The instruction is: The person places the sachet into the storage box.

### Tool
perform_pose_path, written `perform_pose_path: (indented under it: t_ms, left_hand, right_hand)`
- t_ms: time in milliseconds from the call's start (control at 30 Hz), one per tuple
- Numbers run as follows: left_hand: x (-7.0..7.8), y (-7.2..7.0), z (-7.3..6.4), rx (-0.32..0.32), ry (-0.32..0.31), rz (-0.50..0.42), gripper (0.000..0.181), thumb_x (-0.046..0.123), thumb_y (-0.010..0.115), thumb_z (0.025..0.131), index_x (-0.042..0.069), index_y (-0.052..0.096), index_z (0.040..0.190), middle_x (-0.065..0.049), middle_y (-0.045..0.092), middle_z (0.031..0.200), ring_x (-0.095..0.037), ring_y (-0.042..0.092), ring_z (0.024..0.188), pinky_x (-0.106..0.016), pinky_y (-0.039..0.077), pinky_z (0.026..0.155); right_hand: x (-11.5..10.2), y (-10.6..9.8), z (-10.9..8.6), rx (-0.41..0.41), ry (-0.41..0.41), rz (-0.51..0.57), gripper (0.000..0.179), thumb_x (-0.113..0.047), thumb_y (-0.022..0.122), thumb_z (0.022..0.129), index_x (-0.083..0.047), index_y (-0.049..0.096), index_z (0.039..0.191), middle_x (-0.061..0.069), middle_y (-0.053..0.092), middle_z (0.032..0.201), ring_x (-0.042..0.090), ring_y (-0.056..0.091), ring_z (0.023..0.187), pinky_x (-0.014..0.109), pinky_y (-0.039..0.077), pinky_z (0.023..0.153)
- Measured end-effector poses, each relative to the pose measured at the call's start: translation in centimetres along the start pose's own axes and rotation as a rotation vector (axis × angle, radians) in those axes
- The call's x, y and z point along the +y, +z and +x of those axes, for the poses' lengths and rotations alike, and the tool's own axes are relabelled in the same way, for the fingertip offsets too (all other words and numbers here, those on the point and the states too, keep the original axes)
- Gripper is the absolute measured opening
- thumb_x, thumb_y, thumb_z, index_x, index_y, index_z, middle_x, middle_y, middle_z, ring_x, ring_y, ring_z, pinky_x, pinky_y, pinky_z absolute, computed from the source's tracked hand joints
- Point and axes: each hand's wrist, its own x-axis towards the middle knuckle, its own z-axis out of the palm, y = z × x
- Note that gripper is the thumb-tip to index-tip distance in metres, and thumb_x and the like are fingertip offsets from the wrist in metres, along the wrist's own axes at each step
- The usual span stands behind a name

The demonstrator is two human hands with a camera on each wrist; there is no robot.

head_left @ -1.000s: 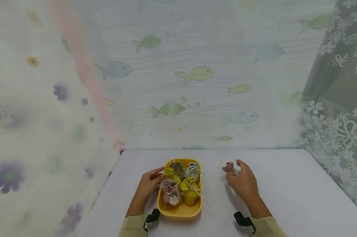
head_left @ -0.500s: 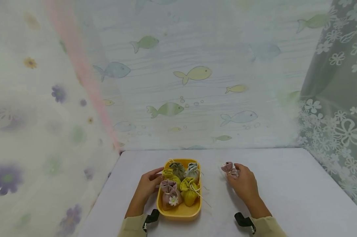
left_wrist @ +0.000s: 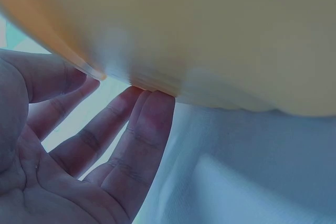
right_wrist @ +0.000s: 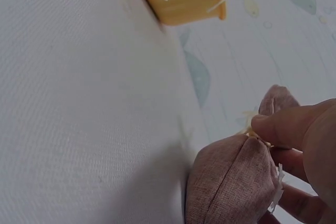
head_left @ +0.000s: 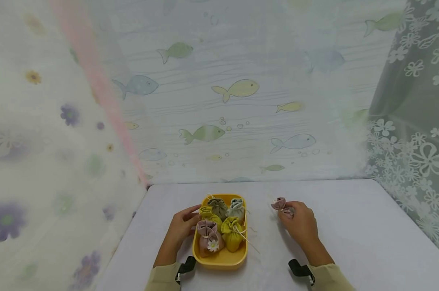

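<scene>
A yellow plastic tray (head_left: 219, 262) stands on the table and holds several small drawstring pouches. My left hand (head_left: 183, 226) is at its left side; in the left wrist view the fingertips (left_wrist: 157, 108) touch the tray's outer wall, and the thumb is by the rim. Right of the tray, my right hand (head_left: 302, 222) pinches a mauve drawstring pouch (right_wrist: 231, 177) at its tied neck. The pouch's body seems to rest on the table or just above it; I cannot tell which. Part of a white trim on it shows behind the fingers.
Inside the tray are a mauve pouch (head_left: 208, 236) with a white flower, a yellow-green pouch (head_left: 233, 236), another yellow-green one (head_left: 209, 214), an olive pouch (head_left: 218, 207) and a pale grey pouch (head_left: 236, 209). A white cloth covers the table (head_left: 350, 226). Fish-printed curtain (head_left: 237, 141) hangs behind.
The right hand's fingers have drawn in around the mauve pouch's neck. The left hand and the tray have stayed in place; the head view shifts slightly.
</scene>
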Motion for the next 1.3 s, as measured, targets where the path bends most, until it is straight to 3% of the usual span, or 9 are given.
perform_pose_path:
  t_ms: [233,433,667,800,900,1000,1300]
  left_hand:
    - [0.2,-0.2,0.1,0.000,-0.021,-0.009,0.045,0.027,0.071,0.099,0.024,0.064,0.143,-0.013,0.068,0.132,-0.022,0.072,0.108,-0.039,0.065,0.083]
    - [0.4,-0.5,0.4,-0.012,0.008,-0.013,0.045,0.027,0.071,0.099,0.024,0.064,0.143,-0.012,0.069,0.131,-0.022,0.072,0.107,-0.041,0.065,0.084]
    - [0.6,-0.2,0.4,-0.006,-0.013,-0.013,0.045,0.026,0.072,0.098,0.024,0.065,0.142,-0.012,0.070,0.128,-0.022,0.072,0.106,-0.040,0.065,0.082]
    - [0.5,-0.2,0.5,-0.005,-0.017,-0.007,0.045,0.025,0.072,0.098,0.024,0.064,0.142,-0.011,0.069,0.129,-0.022,0.072,0.108,-0.040,0.065,0.083]
    - [0.4,-0.2,0.5,-0.006,-0.024,-0.010,0.044,0.026,0.072,0.099,0.024,0.065,0.142,-0.011,0.069,0.130,-0.022,0.072,0.108,-0.040,0.065,0.084]
    - [0.3,-0.2,0.5,-0.009,-0.018,-0.009,0.045,0.026,0.071,0.099,0.023,0.064,0.143,-0.012,0.069,0.130,-0.023,0.072,0.107,-0.041,0.065,0.083]
    - [0.0,-0.1,0.4,0.001,-0.022,-0.007,0.046,0.027,0.072,0.098,0.024,0.064,0.143,-0.012,0.069,0.130,-0.023,0.072,0.107,-0.041,0.065,0.083]
  right_hand:
    - [0.1,0.4,0.1,0.038,-0.021,0.026,0.028,-0.026,0.075,0.093,-0.005,0.077,0.111,0.017,0.072,0.121,0.034,0.068,0.107,0.051,0.056,0.084]
    - [-0.1,0.1,0.1,0.077,-0.069,0.080,0.018,-0.022,0.078,0.092,-0.007,0.078,0.102,0.015,0.075,0.116,0.036,0.071,0.109,0.052,0.058,0.086]
    - [-0.6,-1.2,0.0,0.056,0.003,0.134,0.025,-0.026,0.070,0.097,-0.007,0.076,0.111,0.019,0.073,0.124,0.042,0.065,0.120,0.058,0.054,0.095]
    - [-0.7,-1.5,-0.1,0.050,0.034,0.135,0.030,-0.027,0.065,0.100,-0.006,0.074,0.118,0.019,0.072,0.127,0.039,0.065,0.117,0.051,0.052,0.088]
    - [-0.7,-1.6,0.0,0.041,0.057,0.144,0.030,-0.028,0.066,0.100,-0.008,0.074,0.121,0.016,0.071,0.130,0.036,0.064,0.118,0.048,0.052,0.086]
    - [-0.7,-1.5,0.0,0.040,0.077,0.163,0.030,-0.030,0.069,0.099,-0.009,0.074,0.120,0.014,0.071,0.130,0.035,0.063,0.123,0.052,0.055,0.093]
    - [-1.0,-1.6,-0.1,0.104,0.026,0.156,0.023,-0.028,0.073,0.095,-0.011,0.077,0.111,0.010,0.076,0.117,0.029,0.069,0.111,0.045,0.056,0.087]
